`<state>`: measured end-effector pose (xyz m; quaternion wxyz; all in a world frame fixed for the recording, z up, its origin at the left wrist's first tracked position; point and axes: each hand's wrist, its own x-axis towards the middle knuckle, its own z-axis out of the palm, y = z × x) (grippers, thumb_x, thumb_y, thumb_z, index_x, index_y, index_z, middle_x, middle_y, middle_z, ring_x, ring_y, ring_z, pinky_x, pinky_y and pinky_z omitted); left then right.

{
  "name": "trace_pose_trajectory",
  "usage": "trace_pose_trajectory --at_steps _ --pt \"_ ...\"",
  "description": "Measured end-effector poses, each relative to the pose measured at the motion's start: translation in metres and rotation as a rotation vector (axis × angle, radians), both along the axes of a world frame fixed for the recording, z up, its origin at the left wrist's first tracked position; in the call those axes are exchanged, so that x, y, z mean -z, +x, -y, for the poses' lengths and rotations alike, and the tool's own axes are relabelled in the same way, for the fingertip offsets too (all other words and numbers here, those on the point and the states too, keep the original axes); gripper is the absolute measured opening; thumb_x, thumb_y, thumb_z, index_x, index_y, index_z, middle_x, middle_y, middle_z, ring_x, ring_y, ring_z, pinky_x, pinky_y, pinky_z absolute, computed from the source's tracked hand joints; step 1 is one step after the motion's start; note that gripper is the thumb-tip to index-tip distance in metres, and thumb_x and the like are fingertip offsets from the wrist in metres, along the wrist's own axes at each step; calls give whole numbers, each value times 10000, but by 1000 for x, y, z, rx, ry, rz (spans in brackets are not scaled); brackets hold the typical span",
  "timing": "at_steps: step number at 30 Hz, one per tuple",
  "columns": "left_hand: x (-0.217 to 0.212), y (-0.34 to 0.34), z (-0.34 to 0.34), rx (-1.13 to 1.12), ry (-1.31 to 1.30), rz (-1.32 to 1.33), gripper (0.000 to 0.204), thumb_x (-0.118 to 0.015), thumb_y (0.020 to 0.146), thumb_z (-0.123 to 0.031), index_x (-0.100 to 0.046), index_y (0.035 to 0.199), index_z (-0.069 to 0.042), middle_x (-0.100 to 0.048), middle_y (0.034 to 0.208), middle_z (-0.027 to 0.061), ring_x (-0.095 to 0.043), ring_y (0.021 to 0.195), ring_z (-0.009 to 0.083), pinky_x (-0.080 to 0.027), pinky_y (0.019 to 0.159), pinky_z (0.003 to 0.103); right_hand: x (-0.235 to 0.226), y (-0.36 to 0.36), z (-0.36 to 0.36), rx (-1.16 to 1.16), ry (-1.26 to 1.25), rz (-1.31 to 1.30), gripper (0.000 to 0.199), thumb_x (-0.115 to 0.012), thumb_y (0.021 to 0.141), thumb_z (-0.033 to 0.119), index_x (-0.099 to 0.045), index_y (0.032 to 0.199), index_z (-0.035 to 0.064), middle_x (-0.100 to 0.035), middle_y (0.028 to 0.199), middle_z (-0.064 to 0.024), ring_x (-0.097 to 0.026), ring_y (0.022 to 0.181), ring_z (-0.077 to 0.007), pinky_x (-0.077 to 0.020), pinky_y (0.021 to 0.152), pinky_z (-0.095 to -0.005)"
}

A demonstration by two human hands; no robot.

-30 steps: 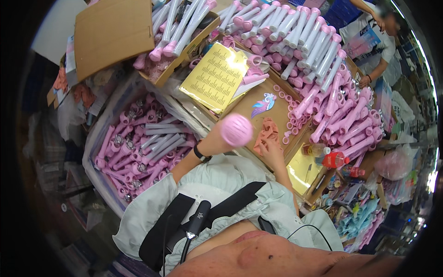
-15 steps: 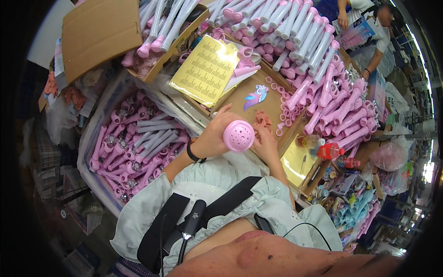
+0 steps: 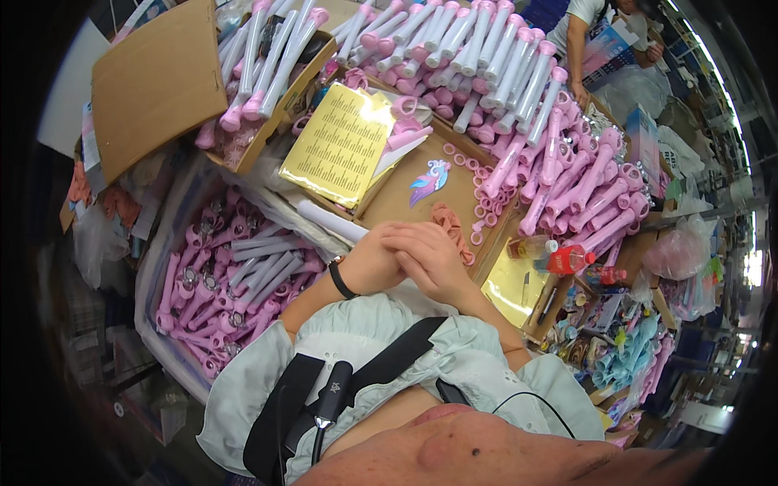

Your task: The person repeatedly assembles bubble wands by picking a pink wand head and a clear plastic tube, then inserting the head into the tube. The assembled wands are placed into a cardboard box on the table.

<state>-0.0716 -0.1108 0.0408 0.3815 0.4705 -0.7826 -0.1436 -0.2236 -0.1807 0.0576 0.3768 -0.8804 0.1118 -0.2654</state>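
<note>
Over the brown cardboard tray (image 3: 405, 202) at the middle of the worktop, I had both hands pressed together. My left hand (image 3: 374, 261) was curled closed with its knuckles up, a black band (image 3: 341, 279) round its wrist. My right hand (image 3: 429, 257) lay over it, fingers (image 3: 405, 236) folded across the left ones. Whether anything sat inside that clasp I could not tell; the hands covered it.

Just beyond the hands, on the tray, a peach-coloured strip (image 3: 450, 225) lay curved, touching or very near my right hand. Farther on lay a small blue and pink unicorn sticker (image 3: 429, 178), and loose pink rings (image 3: 478, 219) were scattered toward the right edge. A gold sticker sheet (image 3: 340, 142) rested tilted on the tray's left corner.

At my left, a grey bin (image 3: 154, 267) held pink and white wand handles (image 3: 235, 275) in a heap. More pink wands (image 3: 567, 178) were piled to the right of the tray, and a further batch (image 3: 462, 44) stood stacked beyond it. A red-capped bottle (image 3: 559, 259) lay near my right forearm. Another person's arm (image 3: 577, 49) reached down at the far side of the worktop.
</note>
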Motion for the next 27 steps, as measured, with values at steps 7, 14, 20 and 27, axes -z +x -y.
trace_pose_trajectory --at_steps 7,14,20,27 --pt "-11 17 -10 202 261 -392 258 -732 664 -112 -599 877 -52 -608 825 97 -592 835 254 -465 807 360 63 8 -1 211 966 98 366 -398 967 269 -510 1193 4 -545 1171 -82 -474 1111 -165 -346 961 -295" --pt "11 47 -10 4 74 -1798 340 -568 872 -166 -427 1158 -47 -534 820 40 -546 810 183 -416 913 390 59 -19 -17 9 699 -436 469 -634 823 276 -504 1194 22 -574 1070 -73 -539 965 -155 -433 828 -288" --pt "45 87 -36 -437 58 -1921 346 -438 943 -157 -395 1275 -72 -519 1204 107 -517 1091 233 -404 951 377 57 -16 3 179 922 -378 379 -686 791 254 -574 1085 42 -595 839 -13 -549 714 -85 -448 626 -236" --pt "74 91 -107 -555 237 -1852 213 -459 937 -166 -543 1078 -30 -618 972 99 -606 899 201 -486 827 326 43 16 244 764 243 37 357 -621 790 185 -490 1042 -31 -583 867 -145 -587 802 -235 -465 700 -343"
